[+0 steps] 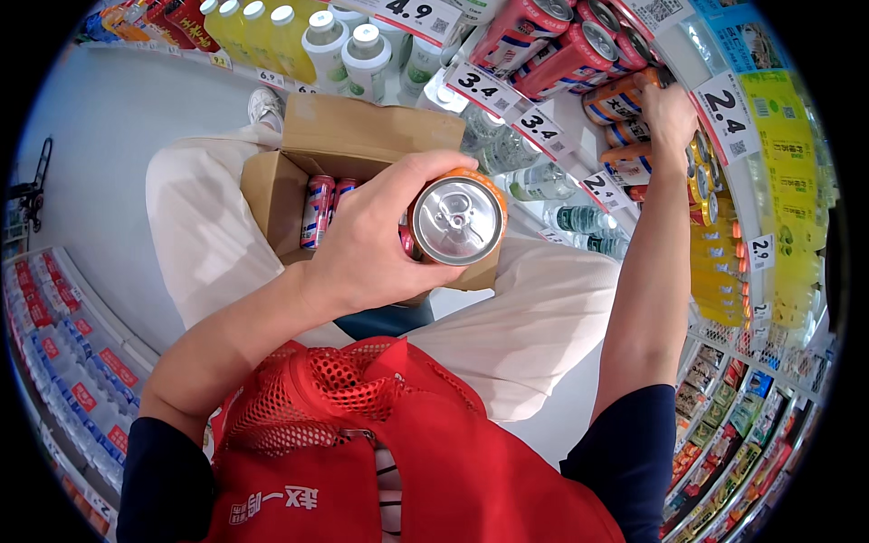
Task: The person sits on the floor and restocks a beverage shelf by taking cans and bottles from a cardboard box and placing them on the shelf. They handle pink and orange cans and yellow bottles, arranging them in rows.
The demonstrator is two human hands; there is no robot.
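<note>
My left hand (pixel 370 234) is closed round an orange drink can (pixel 459 220), its silver top facing up, above an open cardboard box (pixel 268 197). Pink drink cans (pixel 316 212) stand inside the box, partly hidden by the hand. On the right, my right hand (pixel 669 117) reaches into a shelf, its fingers at an orange can (pixel 618 98) lying on its side; whether they grip it cannot be told. More orange cans (pixel 626 163) lie beside and below that hand.
Red cans (pixel 563 58) lie stacked on the shelf above. A shelf edge with price tags (pixel 543 129) runs between box and cans. Water bottles (pixel 580 219) lie below it. White-capped bottles (pixel 366 61) stand beyond the box. Yellow drink bottles (pixel 719 265) fill the right side.
</note>
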